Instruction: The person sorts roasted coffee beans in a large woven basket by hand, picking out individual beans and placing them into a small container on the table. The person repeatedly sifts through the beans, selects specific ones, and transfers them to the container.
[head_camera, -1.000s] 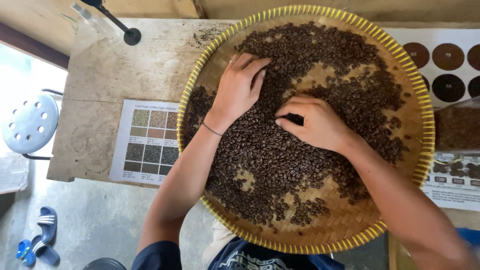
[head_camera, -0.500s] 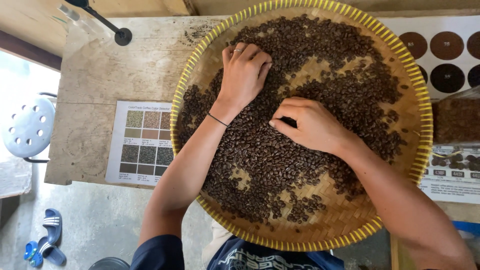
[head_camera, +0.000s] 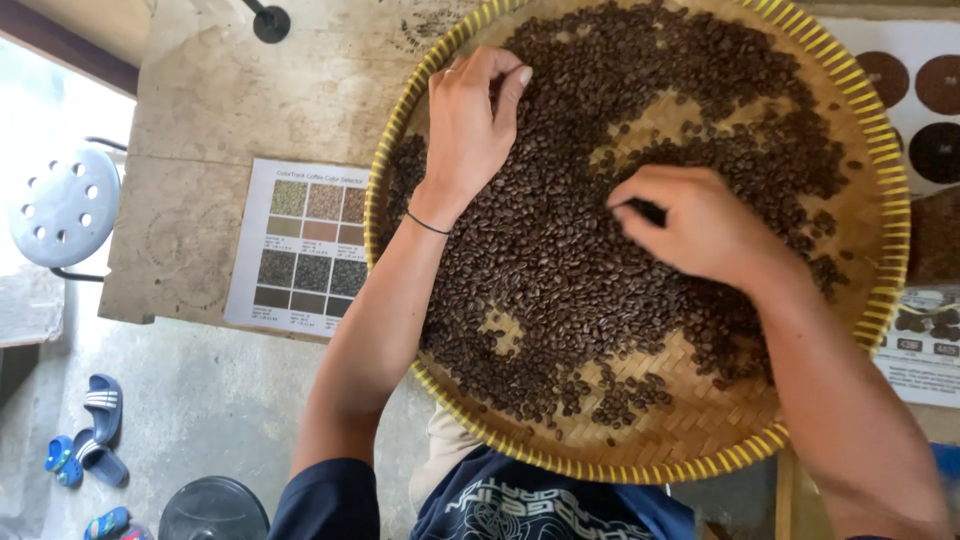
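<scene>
A round woven bamboo tray (head_camera: 700, 455) with a yellow rim lies on the table, covered by several dark roasted coffee beans (head_camera: 560, 270). My left hand (head_camera: 470, 125) rests palm down on the beans at the tray's upper left, fingers spread slightly, a thin black band on its wrist. Over the tray's middle right, my right hand (head_camera: 695, 225) is curled, its fingertips pinched on beans.
A printed colour chart (head_camera: 305, 245) lies on the wooden table (head_camera: 210, 110) left of the tray. More printed sheets with brown circles (head_camera: 920, 90) sit at the right. A white stool (head_camera: 62, 205), sandals (head_camera: 90, 440) and a dark round container (head_camera: 212, 510) are on the floor.
My left hand has slid toward the tray's upper left edge. The right hand stays pinched over the beans at the middle right. The view has shifted slightly.
</scene>
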